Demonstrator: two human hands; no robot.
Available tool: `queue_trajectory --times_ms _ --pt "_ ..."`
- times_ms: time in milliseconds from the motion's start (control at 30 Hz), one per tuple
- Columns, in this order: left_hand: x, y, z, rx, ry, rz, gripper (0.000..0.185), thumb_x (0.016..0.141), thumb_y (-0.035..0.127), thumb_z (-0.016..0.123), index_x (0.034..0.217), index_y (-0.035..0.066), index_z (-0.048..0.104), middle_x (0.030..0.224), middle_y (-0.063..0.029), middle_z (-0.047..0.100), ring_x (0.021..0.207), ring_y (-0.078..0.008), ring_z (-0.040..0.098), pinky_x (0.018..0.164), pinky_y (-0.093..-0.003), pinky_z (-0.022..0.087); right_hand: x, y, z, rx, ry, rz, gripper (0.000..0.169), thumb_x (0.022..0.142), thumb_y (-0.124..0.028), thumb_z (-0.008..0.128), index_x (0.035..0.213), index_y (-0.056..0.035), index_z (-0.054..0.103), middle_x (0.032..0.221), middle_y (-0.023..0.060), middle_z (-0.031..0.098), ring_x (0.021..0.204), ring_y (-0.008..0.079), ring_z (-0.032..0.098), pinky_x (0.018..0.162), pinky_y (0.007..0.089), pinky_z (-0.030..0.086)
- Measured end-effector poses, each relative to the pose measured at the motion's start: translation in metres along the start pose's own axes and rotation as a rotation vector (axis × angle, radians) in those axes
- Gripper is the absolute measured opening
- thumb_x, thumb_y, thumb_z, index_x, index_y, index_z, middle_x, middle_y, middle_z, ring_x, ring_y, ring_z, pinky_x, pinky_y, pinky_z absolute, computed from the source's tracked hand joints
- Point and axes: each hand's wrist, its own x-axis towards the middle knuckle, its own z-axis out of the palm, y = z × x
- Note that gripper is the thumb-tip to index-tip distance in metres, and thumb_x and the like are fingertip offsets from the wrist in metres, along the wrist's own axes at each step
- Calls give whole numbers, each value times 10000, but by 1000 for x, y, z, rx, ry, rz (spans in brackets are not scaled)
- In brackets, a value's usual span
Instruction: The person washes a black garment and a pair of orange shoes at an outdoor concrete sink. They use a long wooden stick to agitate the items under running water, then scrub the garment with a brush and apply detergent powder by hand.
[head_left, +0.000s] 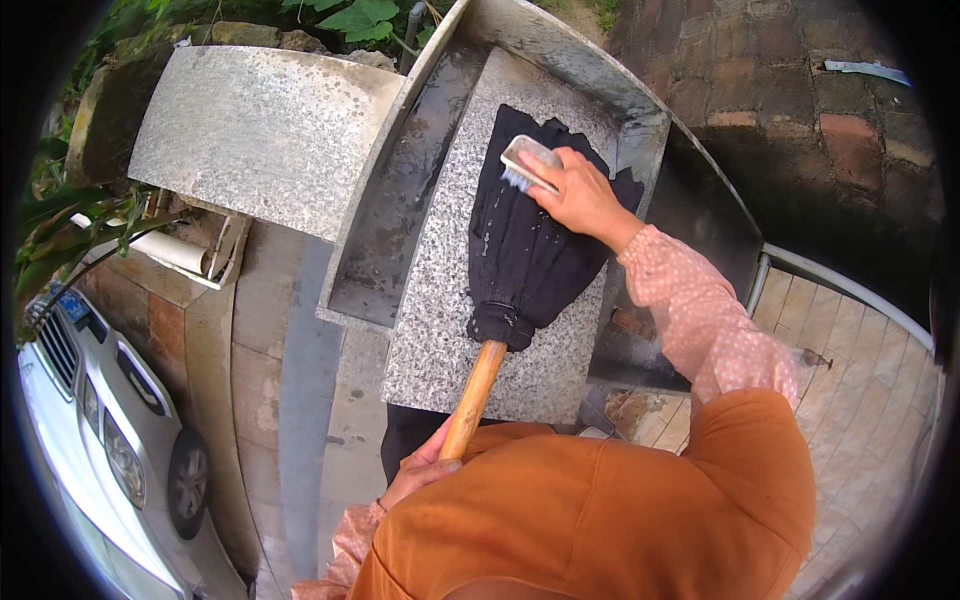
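A mop head of dark, wet cloth lies spread on a speckled granite slab, with drops or bits of foam on it. Its wooden handle slants down towards my body. My left hand grips the handle near its lower end. In my right hand is a pale scrubbing brush, its bristles facing down against the upper part of the dark cloth. Pink dotted sleeves cover both forearms.
The slab rests over a stone trough with raised walls. Left of it is another stone slab. A tap stands at the right, over tiled floor. A parked silver car is at the lower left; plants grow at the upper left.
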Motion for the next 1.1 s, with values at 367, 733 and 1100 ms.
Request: queue_trajectory --times_ms 367,733,1100 --pt "14 -10 -28 -318 -449 -2 728 877 34 564 1493 93 180 1335 -59 465 1083 -110 529 936 -264 414 -50 -41 -40 38 -53 -236 513 798 -290 674 1294 -252 549 1108 203 521 971 360 548 828 440 454" --pt "8 12 3 76 -86 -89 427 870 116 550 1262 -12 438 1050 -77 570 946 -149 566 850 -272 449 64 89 22 -24 161 585 527 819 -389 621 1324 -283 517 1131 241 571 1021 398 571 896 426 451" --pt "10 92 117 919 -5 127 551 807 -12 626 1303 56 396 741 -17 509 437 -83 458 381 -217 406 -54 86 16 734 527 574 553 830 -282 673 1337 -134 506 1045 135 671 884 179 623 819 290 457"
